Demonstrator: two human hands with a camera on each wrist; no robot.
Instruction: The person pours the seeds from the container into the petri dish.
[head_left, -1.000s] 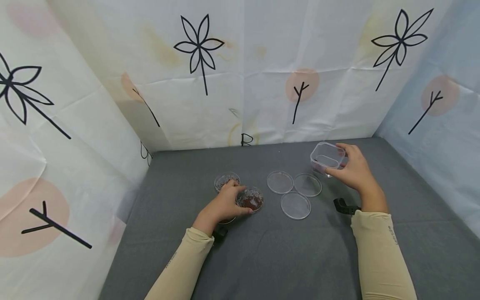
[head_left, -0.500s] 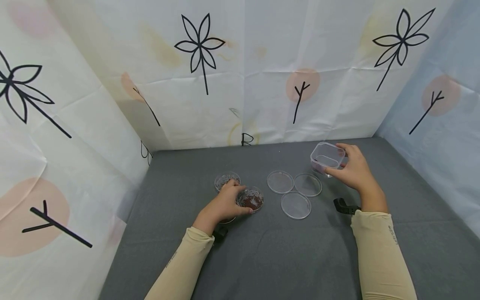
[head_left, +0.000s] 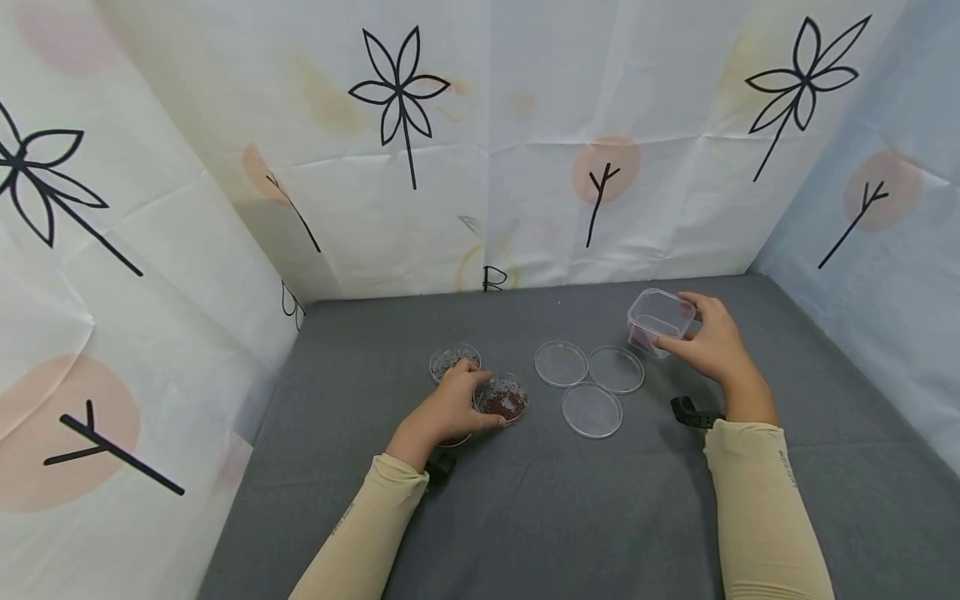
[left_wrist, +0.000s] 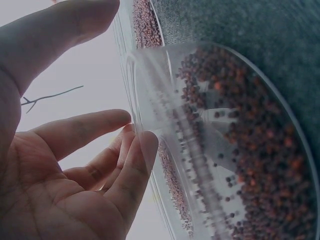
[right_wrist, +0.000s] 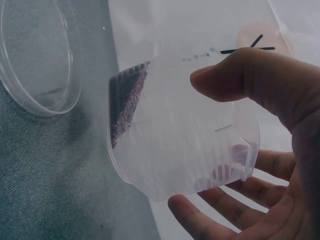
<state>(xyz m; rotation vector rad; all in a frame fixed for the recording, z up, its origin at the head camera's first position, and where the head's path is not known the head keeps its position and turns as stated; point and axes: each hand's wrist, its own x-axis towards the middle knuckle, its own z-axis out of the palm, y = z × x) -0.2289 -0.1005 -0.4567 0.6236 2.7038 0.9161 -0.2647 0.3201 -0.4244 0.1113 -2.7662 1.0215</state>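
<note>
Supervisor: Report from the left. What are you observing?

Operator: From my remote station, I am seeing the left hand point(head_left: 442, 404) lying among petri dishes of small reddish-brown grains point(left_wrist: 270, 165). The near petri dish point(head_left: 454, 442) is showing only a rim below the wrist. The far petri dish point(head_left: 448, 357) is sitting at the fingers. The right-hand petri dish point(head_left: 503, 402) is lying between thumb and index finger.

Supervisor: State of that grip?

Operator: Thumb and fingers are standing apart; whether they are clamping a dish, I cannot tell.

Supervisor: And farther right?

Operator: On the grey cloth point(head_left: 525, 517), the left clear dish point(head_left: 561, 364), the front clear dish point(head_left: 592, 411) and the right clear dish point(head_left: 616, 370) are forming a close group. Just beyond them, the right hand point(head_left: 712, 342) is clamping the clear plastic box point(head_left: 660, 317), thumb on one side, fingers opposite. A grain heap point(right_wrist: 129, 102) is filling one corner. Whether the base is touching the cloth, I cannot tell.
</note>
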